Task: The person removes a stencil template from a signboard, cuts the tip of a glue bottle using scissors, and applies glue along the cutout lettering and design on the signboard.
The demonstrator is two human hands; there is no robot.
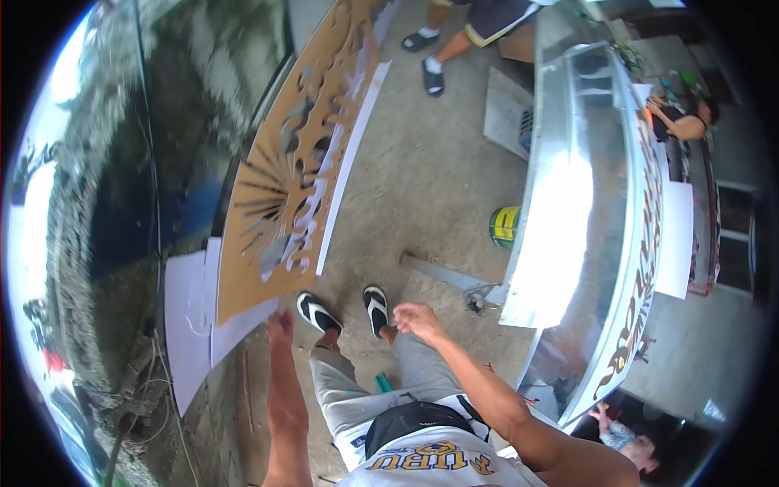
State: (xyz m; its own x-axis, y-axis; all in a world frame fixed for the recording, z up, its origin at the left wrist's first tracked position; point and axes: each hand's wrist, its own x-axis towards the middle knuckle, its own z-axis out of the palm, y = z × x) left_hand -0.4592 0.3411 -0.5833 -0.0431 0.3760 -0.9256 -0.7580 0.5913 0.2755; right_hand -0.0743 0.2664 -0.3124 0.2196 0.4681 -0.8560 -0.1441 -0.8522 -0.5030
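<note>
My left hand (281, 326) hangs beside the lower corner of a brown cutout panel (268, 223), close to the white sheet (237, 333) under it. Blur hides its fingers, and I cannot tell whether it touches the sheet. The panel leans along the left side and has sun-ray slots and wavy openings cut through it. Over my right knee, my right hand (418, 319) is in the air with loosely bent fingers, and nothing shows in it.
On the right stands a long shiny metal-and-glass case (560, 219) with dark lettering. A green-yellow can (504, 226) and a metal bar (446, 272) are on the floor. One person's legs (454, 45) are ahead; another person (682, 122) is beyond the case.
</note>
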